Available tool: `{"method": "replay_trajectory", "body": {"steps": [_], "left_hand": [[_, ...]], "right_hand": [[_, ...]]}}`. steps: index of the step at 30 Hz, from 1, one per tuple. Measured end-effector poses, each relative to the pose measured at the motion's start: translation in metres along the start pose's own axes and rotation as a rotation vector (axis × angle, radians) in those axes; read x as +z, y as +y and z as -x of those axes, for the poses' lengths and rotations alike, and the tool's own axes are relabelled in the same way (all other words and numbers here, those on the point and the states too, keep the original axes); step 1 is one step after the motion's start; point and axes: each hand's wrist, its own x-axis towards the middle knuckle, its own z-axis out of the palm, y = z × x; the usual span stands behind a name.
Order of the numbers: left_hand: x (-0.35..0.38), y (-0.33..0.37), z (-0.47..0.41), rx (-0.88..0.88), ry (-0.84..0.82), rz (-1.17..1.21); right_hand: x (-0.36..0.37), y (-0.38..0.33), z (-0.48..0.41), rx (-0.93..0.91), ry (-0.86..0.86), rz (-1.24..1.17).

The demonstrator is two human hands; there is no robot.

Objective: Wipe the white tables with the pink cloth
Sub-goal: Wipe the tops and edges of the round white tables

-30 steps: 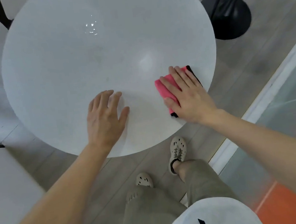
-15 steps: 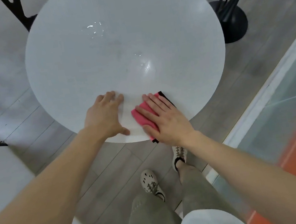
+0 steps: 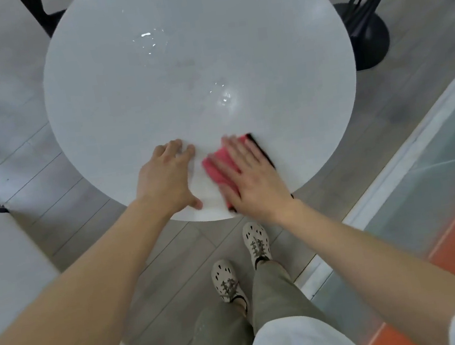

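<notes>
The right hand (image 3: 252, 174) presses flat, fingers straight, on the folded pink cloth (image 3: 221, 167) at the near edge of the round white tabletop (image 3: 198, 69), likely for even wiping pressure. The left hand (image 3: 167, 177) rests open just beside it, holding nothing, probably as a brace.

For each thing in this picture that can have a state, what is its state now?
white table, partly wet, shiny droplets at the far side and near the middle.
pink cloth, flat on the table by its near edge, under the right hand.
right hand, open, fingers straight, pressing on the cloth.
left hand, open, palm down on the table beside the cloth, holding nothing.
</notes>
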Motion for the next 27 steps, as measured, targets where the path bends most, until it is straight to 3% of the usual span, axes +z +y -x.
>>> {"method": "replay_trajectory", "body": {"steps": [2,4,6,8,11,13,15,17,19,24,27], "left_hand": [[-0.001,0.001,-0.001,-0.001,0.003,-0.001],[-0.001,0.002,0.000,-0.001,0.004,-0.004],[0.001,0.003,-0.001,-0.006,0.012,-0.002],[0.003,0.002,-0.001,-0.015,0.020,0.004],[0.001,0.000,-0.001,-0.012,0.017,-0.009],[-0.003,0.000,0.000,-0.014,0.003,-0.009],[-0.014,-0.001,-0.002,-0.030,-0.024,0.051],[-0.030,-0.007,-0.013,-0.050,-0.026,0.116],[-0.046,-0.014,-0.030,-0.105,0.012,0.139],[-0.064,-0.045,-0.081,-0.325,0.054,0.227],[-0.065,-0.064,-0.098,-0.374,-0.002,0.216]], "right_hand": [[-0.010,0.022,0.008,-0.191,-0.099,-0.003],[-0.012,0.072,-0.018,-0.231,-0.122,0.046],[-0.014,0.131,-0.068,-0.065,-0.020,0.129],[-0.023,0.171,-0.116,0.246,-0.033,0.137],[-0.012,0.143,-0.150,0.497,-0.050,0.093],[-0.005,0.087,-0.127,0.322,-0.025,0.079],[-0.003,0.045,-0.083,-0.012,-0.091,0.041],[-0.009,0.049,-0.055,-0.279,-0.189,0.032],[-0.012,0.089,-0.069,-0.353,-0.214,0.024],[-0.023,0.202,-0.174,0.259,-0.087,0.102],[-0.012,0.180,-0.193,0.450,-0.015,0.078]]}}
